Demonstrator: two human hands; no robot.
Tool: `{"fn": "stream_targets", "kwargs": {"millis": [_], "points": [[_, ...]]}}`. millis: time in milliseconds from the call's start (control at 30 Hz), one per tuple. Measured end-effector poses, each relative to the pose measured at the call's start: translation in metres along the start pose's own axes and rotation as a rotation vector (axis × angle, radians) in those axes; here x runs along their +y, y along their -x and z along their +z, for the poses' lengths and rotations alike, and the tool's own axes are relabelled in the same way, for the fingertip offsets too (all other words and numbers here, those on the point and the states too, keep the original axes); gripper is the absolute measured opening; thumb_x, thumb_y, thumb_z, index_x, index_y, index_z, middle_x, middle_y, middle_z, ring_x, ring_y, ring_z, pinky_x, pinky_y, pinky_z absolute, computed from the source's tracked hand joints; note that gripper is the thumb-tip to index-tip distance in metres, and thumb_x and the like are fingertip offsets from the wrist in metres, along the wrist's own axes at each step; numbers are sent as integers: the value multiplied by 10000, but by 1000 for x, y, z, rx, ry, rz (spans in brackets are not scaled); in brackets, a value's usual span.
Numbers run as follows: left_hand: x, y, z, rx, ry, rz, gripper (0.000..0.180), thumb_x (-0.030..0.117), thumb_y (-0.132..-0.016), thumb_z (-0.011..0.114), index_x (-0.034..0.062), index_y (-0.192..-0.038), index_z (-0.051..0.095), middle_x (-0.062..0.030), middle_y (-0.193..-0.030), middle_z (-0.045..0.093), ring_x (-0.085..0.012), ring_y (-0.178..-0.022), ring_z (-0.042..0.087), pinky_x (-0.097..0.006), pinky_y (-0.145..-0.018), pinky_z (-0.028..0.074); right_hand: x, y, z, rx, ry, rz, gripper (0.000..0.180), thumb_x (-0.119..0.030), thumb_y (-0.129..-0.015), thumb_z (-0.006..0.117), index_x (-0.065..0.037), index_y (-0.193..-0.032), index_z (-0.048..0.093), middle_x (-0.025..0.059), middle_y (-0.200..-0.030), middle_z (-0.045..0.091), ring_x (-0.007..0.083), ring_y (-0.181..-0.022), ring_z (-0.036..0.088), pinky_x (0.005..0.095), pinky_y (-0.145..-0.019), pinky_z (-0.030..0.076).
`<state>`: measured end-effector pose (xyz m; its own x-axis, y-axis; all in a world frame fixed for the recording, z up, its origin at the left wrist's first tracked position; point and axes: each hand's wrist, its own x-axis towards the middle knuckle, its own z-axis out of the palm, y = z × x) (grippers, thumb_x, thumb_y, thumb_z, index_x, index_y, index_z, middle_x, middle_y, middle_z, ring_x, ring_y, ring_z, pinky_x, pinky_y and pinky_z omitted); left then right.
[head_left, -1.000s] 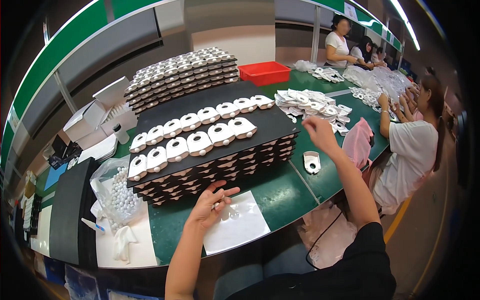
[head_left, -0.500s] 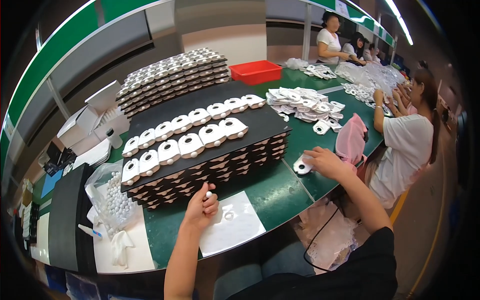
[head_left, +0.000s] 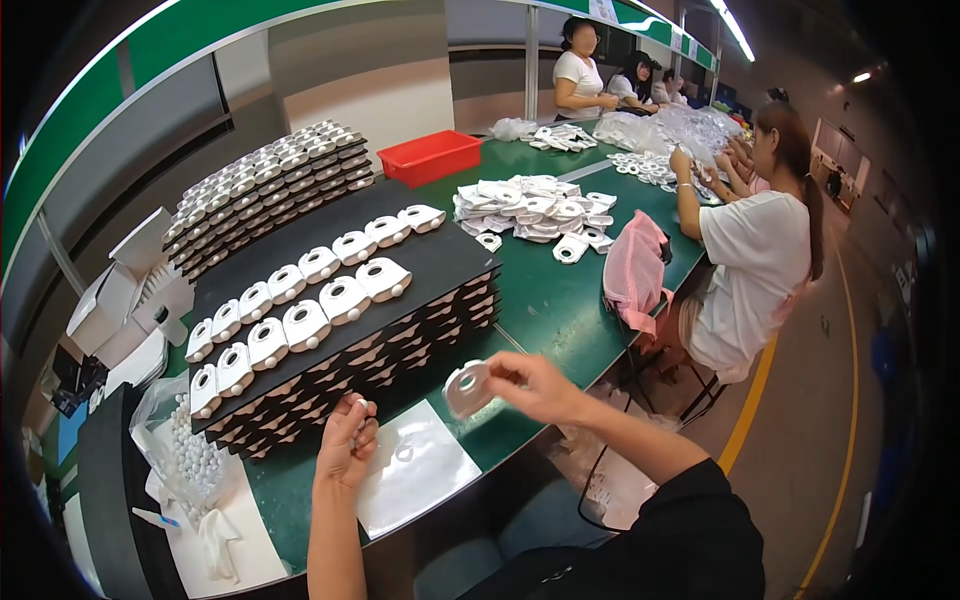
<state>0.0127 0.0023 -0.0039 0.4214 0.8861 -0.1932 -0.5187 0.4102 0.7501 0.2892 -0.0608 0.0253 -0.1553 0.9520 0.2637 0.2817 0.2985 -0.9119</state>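
My left hand (head_left: 345, 445) is closed in front of the black stack, a small white ball (head_left: 362, 403) pinched at its fingertips and partly hidden. My right hand (head_left: 535, 388) grips a flat white part with a round hole (head_left: 467, 392), held up over the table and apart from the left hand. Below the left hand lies a white sheet (head_left: 425, 465) with a small ring-shaped thing on it. Two rows of similar white parts (head_left: 302, 318), with white balls at their ends, lie on the top black board (head_left: 330, 365) of the stack.
A loose pile of white parts (head_left: 535, 207) lies beyond the stack, near a red bin (head_left: 430, 157). To the left, a plastic bag (head_left: 195, 450) holds white balls. A pink mesh bag (head_left: 636, 265) hangs at the right edge, beside a seated co-worker (head_left: 755, 240).
My right hand has lifted a white part off the table and brought it left toward my left hand. The left hand keeps the ball. The view has swung right.
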Motion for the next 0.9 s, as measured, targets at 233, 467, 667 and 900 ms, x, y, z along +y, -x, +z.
{"fn": "stream_targets", "kwargs": {"millis": [233, 467, 667, 900], "points": [[2, 4, -4, 13, -18, 52, 176, 246, -878, 537, 78, -919, 507, 1, -785, 511, -33, -491, 318, -156, -406, 230, 9, -3, 59, -164, -348, 77, 146, -55, -839, 540, 5, -972, 529, 23, -815, 576, 69, -723, 524, 206, -663, 431], [6, -2, 1, -48, -37, 75, 299, 197, -849, 589, 37, -1092, 517, -10, -839, 533, -15, -498, 332, -153, -392, 210, 23, -11, 84, -118, -390, 133, 153, -72, -847, 526, 20, -968, 512, 45, -805, 572, 89, -691, 530, 223, -640, 444], [2, -2, -9, -11, -2, 124, 254, 91, -817, 610, 63, -1060, 545, -41, -936, 595, -21, -516, 363, -152, -396, 227, 20, -11, 96, -130, -120, 72, 141, -68, -850, 519, 10, -967, 518, 52, -843, 586, 100, -740, 553, 238, -659, 450], [2, -2, -7, -24, 9, 109, 209, 127, -823, 611, 61, -1016, 568, -34, -930, 597, -19, -518, 365, -143, -395, 223, 22, -9, 98, -128, 36, 17, 134, -70, -841, 534, 0, -954, 522, 86, -789, 602, 134, -701, 558, 257, -635, 440]]}}
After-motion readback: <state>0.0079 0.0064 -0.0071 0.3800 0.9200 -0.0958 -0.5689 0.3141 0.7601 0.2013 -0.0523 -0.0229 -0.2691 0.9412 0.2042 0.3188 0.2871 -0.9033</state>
